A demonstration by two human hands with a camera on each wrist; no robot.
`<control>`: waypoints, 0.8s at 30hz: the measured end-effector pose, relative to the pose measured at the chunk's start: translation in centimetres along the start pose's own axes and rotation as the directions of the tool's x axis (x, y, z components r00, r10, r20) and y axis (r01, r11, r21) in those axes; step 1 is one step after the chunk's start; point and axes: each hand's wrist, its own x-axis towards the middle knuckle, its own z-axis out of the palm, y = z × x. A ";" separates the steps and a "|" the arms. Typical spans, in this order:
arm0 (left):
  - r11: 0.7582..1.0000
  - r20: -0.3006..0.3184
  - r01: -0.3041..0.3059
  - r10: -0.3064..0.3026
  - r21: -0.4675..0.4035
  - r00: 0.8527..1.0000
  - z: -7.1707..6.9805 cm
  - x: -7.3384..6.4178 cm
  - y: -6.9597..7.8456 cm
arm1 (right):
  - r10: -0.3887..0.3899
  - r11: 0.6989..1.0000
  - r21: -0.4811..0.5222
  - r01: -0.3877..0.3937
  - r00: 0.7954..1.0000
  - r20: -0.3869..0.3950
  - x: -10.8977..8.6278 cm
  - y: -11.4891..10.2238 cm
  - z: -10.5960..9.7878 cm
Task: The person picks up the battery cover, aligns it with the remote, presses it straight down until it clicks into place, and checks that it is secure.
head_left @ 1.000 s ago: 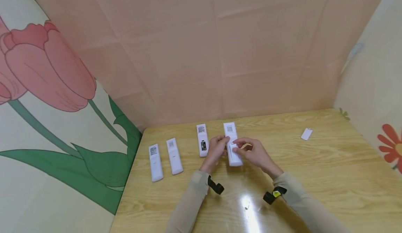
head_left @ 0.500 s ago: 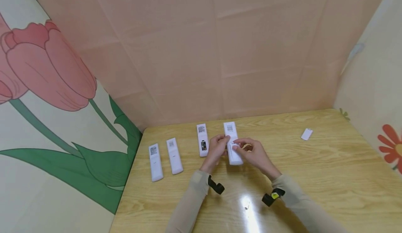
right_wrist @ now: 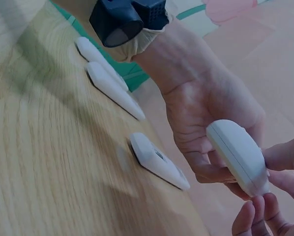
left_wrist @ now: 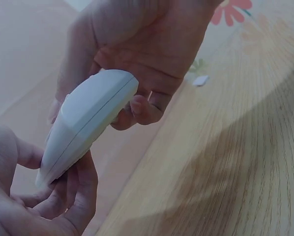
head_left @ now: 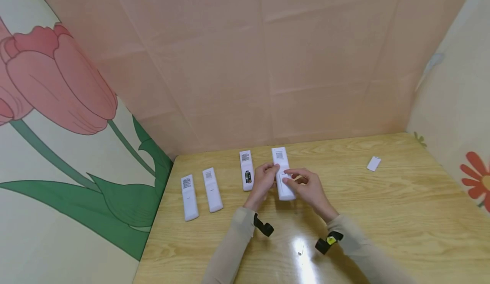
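Note:
A white remote control (head_left: 280, 157) is held back side up above the table, its label at the far end. My left hand (head_left: 263, 181) grips its left edge, thumb on the back and fingers curled beneath, as the left wrist view shows. From the other side my right hand (head_left: 311, 187) has its thumb and index finger on the battery cover (head_left: 285, 190), around its upper end. In the right wrist view the right fingers (right_wrist: 272, 209) curl under the remote's edge. The cover lies nearly flush with the back.
Left of my hands another remote (head_left: 246, 160) lies with its battery compartment uncovered and a battery inside. Two more remotes with covers on, a near-left one (head_left: 190, 205) and its neighbour (head_left: 212, 192), lie further left. A loose white cover (head_left: 373, 163) rests at the right on the wooden table (head_left: 402, 216).
The dark gap along the cover's left side has narrowed, and the cover sits flatter. The held remote has moved slightly away from me; my right wrist has shifted a little left.

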 end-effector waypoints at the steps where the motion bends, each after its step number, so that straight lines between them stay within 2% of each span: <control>1: 1.000 -0.002 -0.003 0.003 -0.003 1.000 0.0 0.0 0.0 | 0.004 1.000 0.008 -0.004 1.000 -0.008 0.0 0.0 0.1; 6: 1.000 -0.011 -0.015 0.014 -0.018 1.000 0.1 0.1 0.1 | 0.049 0.997 0.065 -0.047 0.998 -0.031 0.0 -0.2 0.4; 13: 0.999 -0.024 -0.027 0.026 -0.027 0.999 0.3 0.1 0.5 | 0.121 0.979 0.164 -0.122 0.992 0.021 -0.1 -0.8 0.3; 24: 0.996 -0.002 -0.064 0.064 -0.068 0.998 0.2 0.0 0.8 | 0.172 0.975 0.124 -0.182 0.981 0.088 0.0 -0.8 0.2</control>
